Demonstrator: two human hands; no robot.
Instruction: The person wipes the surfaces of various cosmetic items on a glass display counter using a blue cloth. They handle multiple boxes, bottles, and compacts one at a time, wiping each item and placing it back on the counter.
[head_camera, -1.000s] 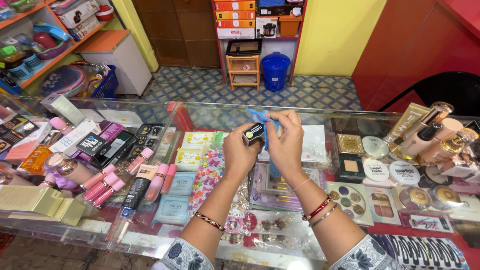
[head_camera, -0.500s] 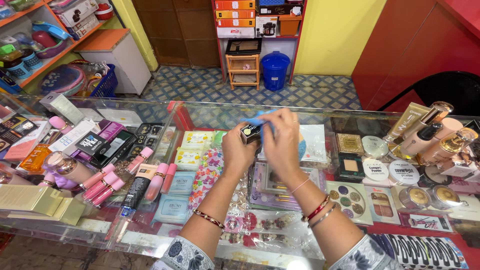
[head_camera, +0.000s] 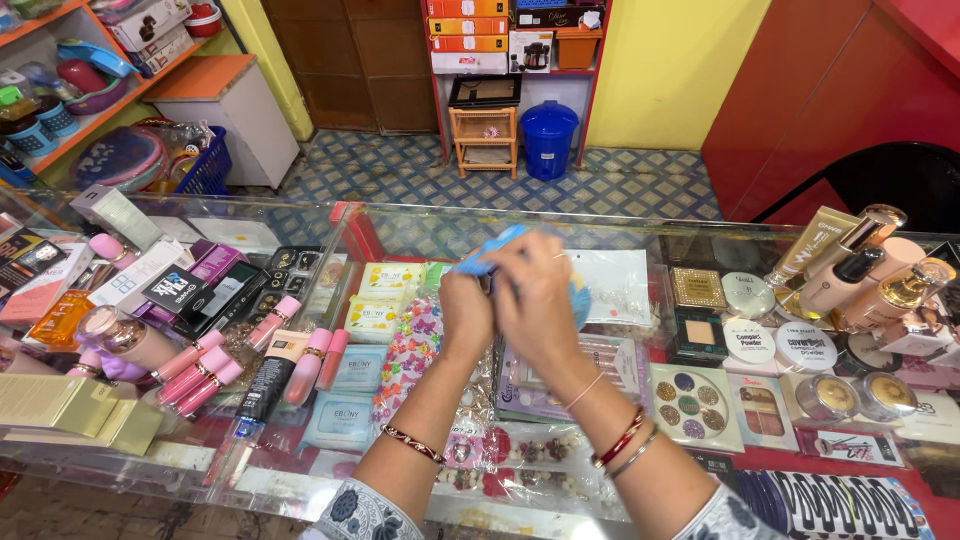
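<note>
Above the glass display surface (head_camera: 640, 235), left hand (head_camera: 466, 312) and right hand (head_camera: 535, 297) both grip a soft blue cloth (head_camera: 492, 252); wiping underway; next calls for steady rubbing.

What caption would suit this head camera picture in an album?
Two hands, left hand and right hand, work a blue cloth together above a glass counter of cosmetics.

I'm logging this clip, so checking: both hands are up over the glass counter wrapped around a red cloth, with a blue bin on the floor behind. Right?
Not quite: the cloth is blue, not red, as the head view shows. The rest holds: the left hand and right hand are together over the glass counter, wrapped around it, and a blue bin stands on the floor behind.
</note>
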